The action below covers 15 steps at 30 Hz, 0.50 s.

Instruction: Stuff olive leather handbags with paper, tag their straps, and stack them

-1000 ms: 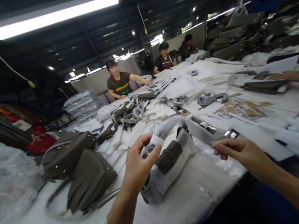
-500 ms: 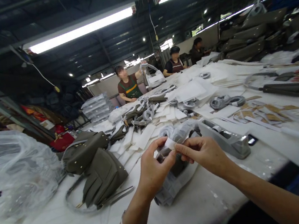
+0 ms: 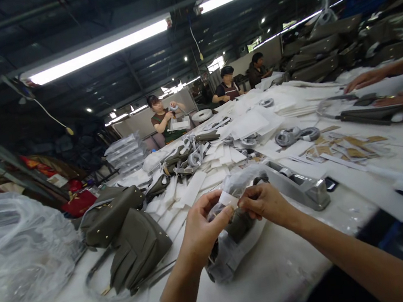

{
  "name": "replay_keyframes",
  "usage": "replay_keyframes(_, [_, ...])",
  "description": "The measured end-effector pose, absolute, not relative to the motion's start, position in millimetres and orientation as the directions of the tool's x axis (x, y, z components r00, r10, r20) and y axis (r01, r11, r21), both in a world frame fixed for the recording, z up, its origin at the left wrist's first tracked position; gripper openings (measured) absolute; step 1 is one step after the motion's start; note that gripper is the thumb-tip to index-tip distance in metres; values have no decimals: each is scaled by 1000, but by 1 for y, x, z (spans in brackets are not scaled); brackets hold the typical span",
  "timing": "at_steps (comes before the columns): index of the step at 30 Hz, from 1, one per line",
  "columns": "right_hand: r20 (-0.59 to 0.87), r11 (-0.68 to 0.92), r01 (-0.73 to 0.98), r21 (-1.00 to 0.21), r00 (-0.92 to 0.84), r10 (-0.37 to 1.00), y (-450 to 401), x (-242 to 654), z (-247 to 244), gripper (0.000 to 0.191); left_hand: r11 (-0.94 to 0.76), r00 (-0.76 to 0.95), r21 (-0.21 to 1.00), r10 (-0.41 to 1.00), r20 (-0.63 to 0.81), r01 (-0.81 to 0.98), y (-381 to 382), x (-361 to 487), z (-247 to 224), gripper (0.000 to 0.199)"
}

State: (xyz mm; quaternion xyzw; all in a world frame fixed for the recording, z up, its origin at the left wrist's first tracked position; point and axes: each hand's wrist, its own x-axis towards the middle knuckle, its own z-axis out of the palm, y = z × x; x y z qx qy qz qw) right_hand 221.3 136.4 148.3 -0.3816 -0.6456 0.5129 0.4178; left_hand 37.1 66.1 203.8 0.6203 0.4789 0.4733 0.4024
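Note:
A small white piece of paper or foam [image 3: 227, 198] is pinched between the thumb and fingers of my left hand [image 3: 200, 232]. My right hand [image 3: 270, 205] is closed at the right edge of that piece, its fingertips pressed together; I cannot make out whether something else is in them. Under both hands sits a dark olive handbag [image 3: 240, 227] partly wrapped in translucent plastic [image 3: 233, 260]. Just behind my right hand stands a grey tape dispenser [image 3: 300, 187].
Two olive handbags [image 3: 139, 251] lie to the left, beside a heap of clear plastic [image 3: 22, 248]. White sheets [image 3: 254, 125] and grey-wrapped straps [image 3: 292, 136] cover the table's middle. Another person's hands [image 3: 398, 101] are at a bag on the right. Co-workers [image 3: 161, 121] are across the table.
My right fingers have shifted slightly to the right along the white piece. At the right, another person's hands have come further into view. The co-worker opposite has lowered a wrapped bag.

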Motion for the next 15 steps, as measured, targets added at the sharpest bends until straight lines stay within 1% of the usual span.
replay_keyframes(2, [167,203,101,-974,-289,943,133,225,147,44,-197,68,959,980,187,206,66,37,205,40])
replay_keyframes(3, [179,206,82,-975,-256,950,128,226,148,42,-195,62,957,981,186,213,66,37,205,40])
replay_keyframes(5, [200,190,-64,-980,-217,956,115,228,153,37,-216,56,942,976,208,256,66,37,205,39])
replay_keyframes(7, [225,156,-271,-950,-246,943,100,226,160,50,-263,44,905,964,264,335,66,38,204,36])
replay_keyframes(9, [262,112,-423,-899,-316,912,88,220,168,61,-328,28,836,935,353,440,65,41,202,34])
replay_keyframes(11, [274,81,-502,-861,-322,906,81,212,174,64,-389,27,748,894,446,537,63,46,201,33])
replay_keyframes(13, [223,47,-556,-830,-253,942,79,205,177,74,-435,43,671,856,516,601,59,51,199,33])
replay_keyframes(15, [147,4,-594,-805,-193,970,80,197,179,86,-463,52,640,832,552,613,52,54,195,35])
